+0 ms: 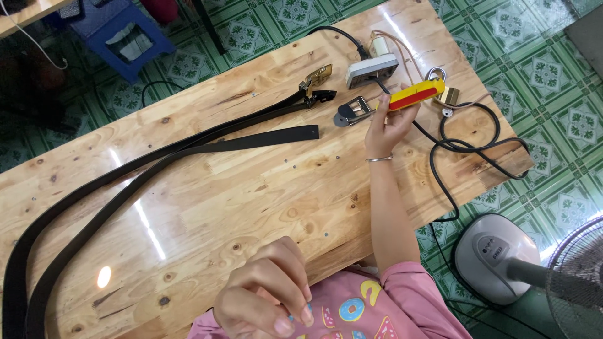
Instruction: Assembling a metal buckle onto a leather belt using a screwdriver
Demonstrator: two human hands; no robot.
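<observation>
My right hand (388, 122) reaches out over the far right of the wooden table (264, 201) and holds a yellow and red screwdriver (416, 95) by its handle. Its tip points toward a silver belt buckle (352, 112) lying just left of the hand. Two black belts (157, 157) stretch across the table to the left; one ends in a brass and black buckle (316, 85). My left hand (267, 295) is close to my chest at the near edge, fingers curled together, pinching something too small to make out.
A white power strip (372, 68) with a plug and black cable (465, 144) lies at the far right, beside a brass padlock (447, 94). A standing fan (502, 257) is on the green tiled floor at right. A blue stool (122, 34) stands beyond the table.
</observation>
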